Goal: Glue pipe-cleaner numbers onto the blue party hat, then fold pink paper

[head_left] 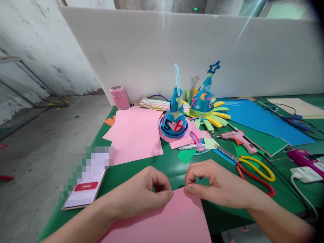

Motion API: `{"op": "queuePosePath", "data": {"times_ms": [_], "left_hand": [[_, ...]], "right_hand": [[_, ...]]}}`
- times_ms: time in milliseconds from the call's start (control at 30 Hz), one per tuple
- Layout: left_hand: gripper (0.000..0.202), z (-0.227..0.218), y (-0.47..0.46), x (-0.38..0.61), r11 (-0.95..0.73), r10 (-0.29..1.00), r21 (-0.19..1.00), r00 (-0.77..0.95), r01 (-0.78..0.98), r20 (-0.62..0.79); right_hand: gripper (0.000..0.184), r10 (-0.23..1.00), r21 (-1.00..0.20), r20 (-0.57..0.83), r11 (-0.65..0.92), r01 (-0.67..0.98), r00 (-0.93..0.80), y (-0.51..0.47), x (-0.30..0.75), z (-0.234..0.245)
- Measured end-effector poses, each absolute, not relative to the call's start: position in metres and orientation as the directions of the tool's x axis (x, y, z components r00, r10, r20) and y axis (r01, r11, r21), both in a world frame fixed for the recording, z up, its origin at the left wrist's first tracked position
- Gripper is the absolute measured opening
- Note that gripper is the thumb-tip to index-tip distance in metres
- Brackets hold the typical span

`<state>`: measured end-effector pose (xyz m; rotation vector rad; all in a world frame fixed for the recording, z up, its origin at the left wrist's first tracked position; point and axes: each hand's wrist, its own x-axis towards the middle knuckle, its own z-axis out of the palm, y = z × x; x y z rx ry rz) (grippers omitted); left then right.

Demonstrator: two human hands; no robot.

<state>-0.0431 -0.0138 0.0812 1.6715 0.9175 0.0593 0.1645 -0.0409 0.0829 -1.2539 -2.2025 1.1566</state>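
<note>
A pink sheet of paper lies at the near edge of the green table. Its far edge is pinched by my left hand, thumb and index finger together. My right hand pinches the same sheet near its far right corner, fingertips closed on the edge. Just beyond my hands stands a blue cone hat with the numbers 5 and 6 on its front and a light blue stem on top. Scissors with one yellow and one red handle rest to the right of my right hand.
A phone lies at the left table edge, beside a larger pink sheet. Farther back are a pink bottle, a star-topped cone hat and blue sheets. A pink glue gun, cables and a white adapter lie right.
</note>
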Motion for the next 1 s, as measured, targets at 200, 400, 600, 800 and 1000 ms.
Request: {"op": "queuePosePath", "data": {"times_ms": [200,400,600,800,1000], "left_hand": [[0.02,0.081,-0.015,-0.043,-0.058,0.57,0.851,0.717,0.522,-0.401],[0.019,0.076,-0.015,-0.045,-0.073,0.563,0.835,0.714,0.546,-0.417],[0.023,0.079,-0.012,-0.035,-0.062,0.547,0.873,0.748,0.485,-0.376],[0.032,0.077,-0.013,-0.034,0.042,0.641,0.893,0.674,0.447,-0.368],[0.03,0.071,-0.014,-0.034,0.017,0.706,0.883,0.619,0.47,-0.343]], "right_hand": [[0.018,0.826,-0.868,-0.113,0.189,0.459,-0.553,-0.038,0.167,0.078],[0.021,0.818,-0.838,-0.109,0.231,0.495,-0.565,-0.041,0.165,0.079],[0.016,0.85,-0.811,-0.047,0.274,0.517,-0.524,-0.043,0.159,0.082],[0.022,0.915,-0.876,-0.077,0.128,0.464,-0.396,-0.049,0.172,0.075],[0.029,0.929,-0.839,-0.139,0.073,0.539,-0.343,-0.059,0.172,0.059]]}}
